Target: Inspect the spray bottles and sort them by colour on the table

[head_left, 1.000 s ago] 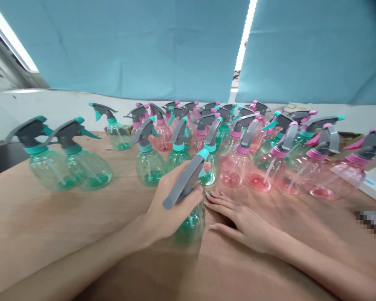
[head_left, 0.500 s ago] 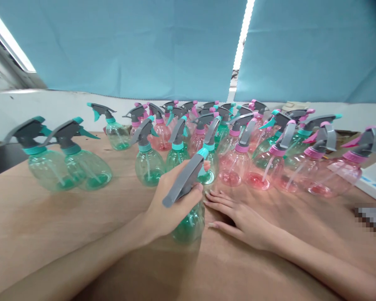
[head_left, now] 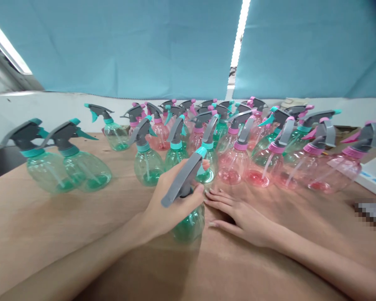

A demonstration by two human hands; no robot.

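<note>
My left hand point(head_left: 172, 196) is wrapped round the neck of a green spray bottle point(head_left: 189, 225) with a grey and turquoise trigger head. The bottle is upright at the front middle of the table, its neck hidden by my fingers. My right hand point(head_left: 238, 213) lies flat on the wooden table point(head_left: 253, 276), fingers stretched out, just right of that bottle. Right behind my hands stand another green spray bottle point(head_left: 207, 167) and a pink spray bottle point(head_left: 233, 165).
Several green and pink spray bottles stand behind in rows. Two green bottles point(head_left: 86, 167) are at the left. A white and blue object point(head_left: 374, 177) and a pixelated flat object point(head_left: 374, 213) lie at the right. Blue sheeting point(head_left: 144, 50) covers the wall behind.
The view has shifted very slightly. Both hands and the held spray bottle look almost the same as before.
</note>
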